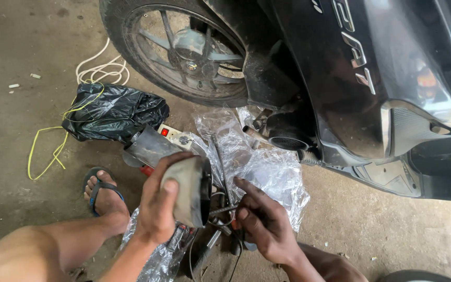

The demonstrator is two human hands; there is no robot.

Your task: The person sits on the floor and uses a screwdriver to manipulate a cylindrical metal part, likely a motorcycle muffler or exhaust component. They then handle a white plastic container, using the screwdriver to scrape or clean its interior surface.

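head view. left hand (158, 206): grip clamped round a grey, dusty tapered metal cover (190, 189), thumb on its near face, fingers over its top. the cover is held above the floor, its long axis running roughly 12 to 6 o'clock, the dark open edge turned toward 3 o'clock.

right hand (263, 222): at 3 o'clock of the cover, fingers pinched together on a thin dark metal rod (223, 210). the rod's long axis lies near 9 to 3 o'clock, its far end pointing toward the cover's lower edge; whether it touches cannot be told.

beneath both hands: a clear plastic sheet (267, 167) spread on the concrete floor (22, 47), with a second long thin rod lying on it, running about 11 to 5 o'clock. small dark tools lie under the hands, too shadowed to tell apart.

at 11 o'clock of the cover: a grey metal cylinder (150, 146) lying tilted, a white switch box (176, 136) with a red button just beside it, then a black plastic bag (113, 110), a yellow cord (48, 149) and a white cord (100, 68).

at 12 to 3 o'clock: a black scooter (371, 78), its rear wheel (184, 49) and a round dark pipe mouth low on its body.

at 9 o'clock: a foot in a blue sandal (103, 196).
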